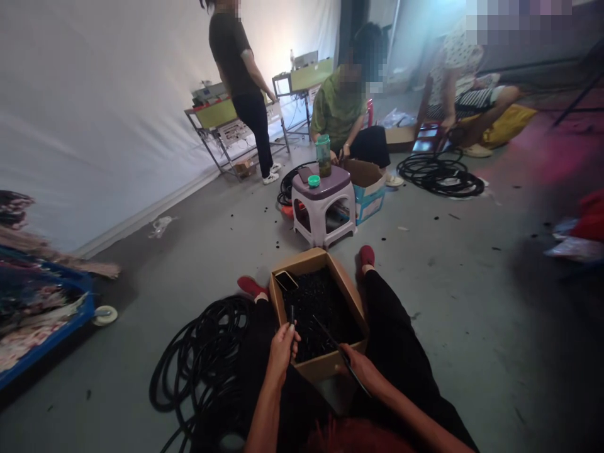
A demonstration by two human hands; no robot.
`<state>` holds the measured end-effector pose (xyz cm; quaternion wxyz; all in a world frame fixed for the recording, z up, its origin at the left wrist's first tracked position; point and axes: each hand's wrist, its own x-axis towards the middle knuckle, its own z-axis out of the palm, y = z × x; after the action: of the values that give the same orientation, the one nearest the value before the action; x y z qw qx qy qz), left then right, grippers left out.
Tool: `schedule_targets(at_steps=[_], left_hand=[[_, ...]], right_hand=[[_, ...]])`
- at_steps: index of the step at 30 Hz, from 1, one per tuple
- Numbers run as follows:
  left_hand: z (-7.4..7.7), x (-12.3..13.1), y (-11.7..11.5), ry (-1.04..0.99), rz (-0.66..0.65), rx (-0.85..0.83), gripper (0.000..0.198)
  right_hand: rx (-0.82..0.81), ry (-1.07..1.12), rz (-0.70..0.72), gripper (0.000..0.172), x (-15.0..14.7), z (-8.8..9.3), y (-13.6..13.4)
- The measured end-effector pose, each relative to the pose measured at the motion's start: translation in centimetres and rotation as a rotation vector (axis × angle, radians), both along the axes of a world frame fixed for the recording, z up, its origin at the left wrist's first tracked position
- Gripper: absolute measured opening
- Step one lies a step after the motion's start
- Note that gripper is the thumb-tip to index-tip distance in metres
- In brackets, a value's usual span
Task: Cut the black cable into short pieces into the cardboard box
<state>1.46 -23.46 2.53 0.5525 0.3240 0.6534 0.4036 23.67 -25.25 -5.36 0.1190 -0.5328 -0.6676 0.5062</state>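
My left hand is closed around a short black tube piece, whose end points up past the thumb. In my right hand is a long, thin, dark tool, slanting from the box toward my forearm; its exact kind is not clear. Both hands are at the near end of an open cardboard box between my legs. Many small black pieces fill its bottom. A phone lies in its far left corner. Beside my left leg, a coil of black tubing rests on the floor.
Beyond the box stands a plastic stool bearing a green-lidded bottle. A seated person is behind it, near a blue carton. Another coil lies farther right. A blue wheeled cart is at left.
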Motion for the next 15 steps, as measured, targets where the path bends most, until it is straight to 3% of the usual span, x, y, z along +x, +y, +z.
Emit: schedule_targets(at_steps=[4,8,15], left_hand=[[0.4,0.3,-0.2,0.008,0.036,0.026,0.077],[0.5,0.5,-0.2,0.056,0.008,0.058,0.081],[-1.1,0.1,0.1,0.241,-0.061,0.055,0.083]], right_hand=[[0.016,-0.045,-0.027,0.049,-0.2,-0.6,0.1],[0.009,-0.036,-0.024,0.047,-0.4,0.5,0.2],[-0.030,0.022,-0.126,0.042,-0.5,2.0,0.3]])
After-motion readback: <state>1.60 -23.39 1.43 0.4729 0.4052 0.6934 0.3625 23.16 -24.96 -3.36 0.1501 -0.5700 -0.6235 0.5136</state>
